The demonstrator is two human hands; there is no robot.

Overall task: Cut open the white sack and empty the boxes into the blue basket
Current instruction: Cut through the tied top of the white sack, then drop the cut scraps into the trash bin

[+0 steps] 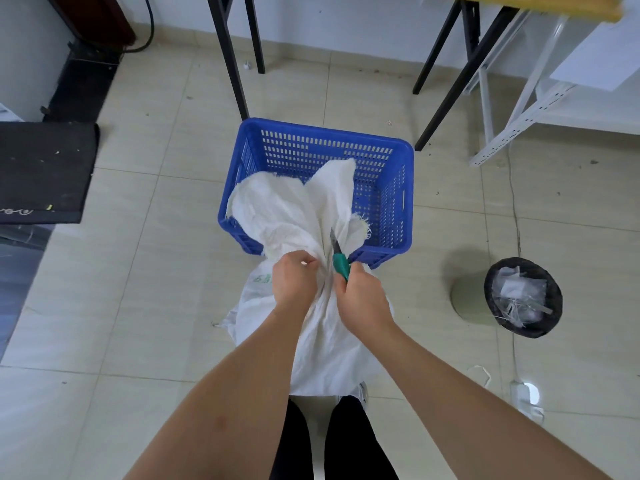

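White sack (311,327) stands on the tiled floor (156,271) right in front of the person's legs, its gathered neck at hand height and the loose top flaps fanned forward over the near rim of the blue basket (401,174). Basket sits just beyond the sack, touching or nearly touching it; the visible part of the inside looks empty. No boxes in view, presumably inside the sack.

Left hand (294,282) is closed in a fist around the bunched neck, on its left side. Right hand (360,299) is wrapped around a green-handled knife (339,261), blade pointing up and away, lying against the cloth just above the neck. The 2 hands are close together, nearly touching across the neck. Can't tell whether a tie is there or whether the blade has bitten in yet.

Handling, as a guess: woven plastic cloth, soft and floppy, creases easily, frayed at the cut edges, a bit slick. Lower body looks filled out, so some weight, not heavy enough to sag flat. Best hold is the choked neck, where the left hand already is; for tipping, the bottom corners near the feet would need a grip. Blade close to the left knuckles, so a slip is the risk.

Black bin (523,296) with paper scraps stands well apart to the right.
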